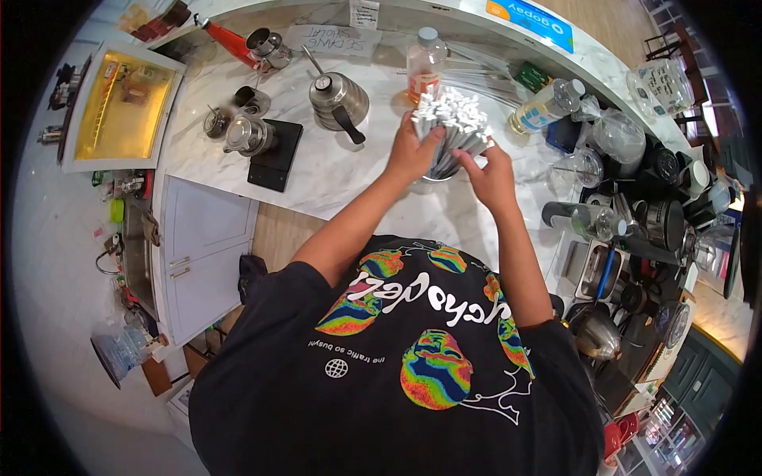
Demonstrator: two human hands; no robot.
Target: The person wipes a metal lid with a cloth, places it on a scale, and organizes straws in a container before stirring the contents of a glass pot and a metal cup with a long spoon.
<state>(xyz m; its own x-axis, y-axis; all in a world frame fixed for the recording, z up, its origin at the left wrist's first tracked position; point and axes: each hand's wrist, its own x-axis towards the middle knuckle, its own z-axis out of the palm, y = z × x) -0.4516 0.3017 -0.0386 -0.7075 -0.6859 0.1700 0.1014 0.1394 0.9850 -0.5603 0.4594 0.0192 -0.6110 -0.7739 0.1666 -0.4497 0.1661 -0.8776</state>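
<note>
A thick bundle of white paper-wrapped straws [452, 115] stands nearly upright over the counter, its ends fanned toward the camera. My left hand [414, 151] is wrapped round the bundle's left side, thumb across the front. From the right, my right hand [490, 173] closes on the same straws, with its thumb pressed to their front. A round rim shows below the bundle, mostly hidden by the straws and hands. Just behind stands a bottle of orange liquid [426, 67] with a grey cap. More thin wrapped straws [488, 79] lie flat on the counter behind.
Left on the marble counter [214, 166] are a gooseneck kettle [337, 99], a black scale [278, 163] and a glass server [248, 136]. A bottle of yellowish liquid [548, 105] leans at right, near a plastic bag [621, 135] and crowded kitchenware. A raised ledge runs along the back.
</note>
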